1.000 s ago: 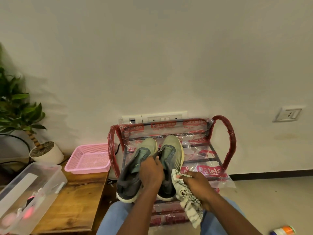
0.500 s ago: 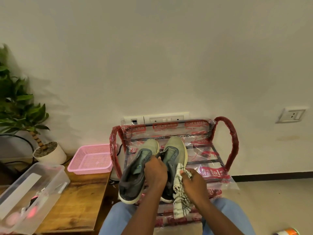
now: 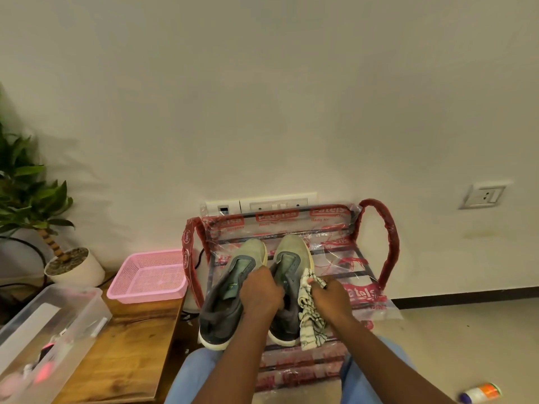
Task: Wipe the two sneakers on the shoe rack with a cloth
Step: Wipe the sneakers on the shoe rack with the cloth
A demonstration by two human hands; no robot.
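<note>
Two grey-green sneakers stand side by side, toes toward the wall, on the top shelf of a plastic-wrapped red shoe rack (image 3: pixel 390 237). My left hand (image 3: pixel 261 293) rests between them, gripping the inner collar of the right sneaker (image 3: pixel 291 258); it partly hides the left sneaker (image 3: pixel 230 290). My right hand (image 3: pixel 331 298) holds a white cloth with dark checks (image 3: pixel 309 316) pressed against the right sneaker's outer side. The cloth's loose end hangs down past the sole.
A pink plastic basket (image 3: pixel 147 277) and a clear lidded box (image 3: pixel 43 325) sit on a wooden table (image 3: pixel 122 354) to the left. A potted plant (image 3: pixel 73 265) stands by the wall. A small bottle (image 3: pixel 481 392) lies on the floor at lower right. My knees are below the rack.
My right hand with the cloth has moved up and left, from beside the sneaker's heel onto its outer side. The left hand stays on the shoe.
</note>
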